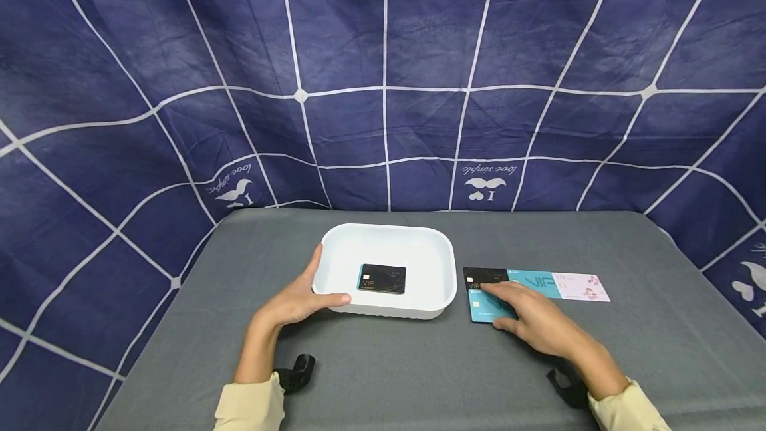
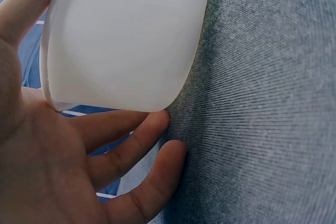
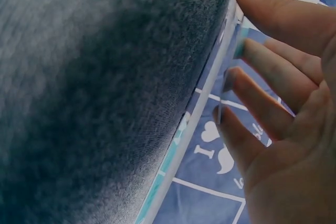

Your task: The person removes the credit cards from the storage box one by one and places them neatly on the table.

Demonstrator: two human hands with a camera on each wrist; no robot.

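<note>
My left hand (image 1: 296,301) grips the left end of a white rectangular tray (image 1: 439,298). Its thumb lies over the near rim, with the other fingers around the outside wall (image 2: 126,40). Inside lies a black VIP card (image 1: 389,279), a thin blue edge showing at its left. To the right of the tray, my right hand (image 1: 538,318) pinches a light-blue card (image 1: 483,306), fingertips on its top and thumb at its near edge. This card partly covers another black card (image 1: 485,273). In the right wrist view it shows only as a blurred thin edge by the fingertips.
A teal VIP card (image 1: 535,278) and a pale pink flowered card (image 1: 583,287) continue the row beyond the right hand. Grey cloth (image 1: 383,364) covers the table. A blue curtain with white grid lines (image 1: 431,125) hangs behind and at the sides.
</note>
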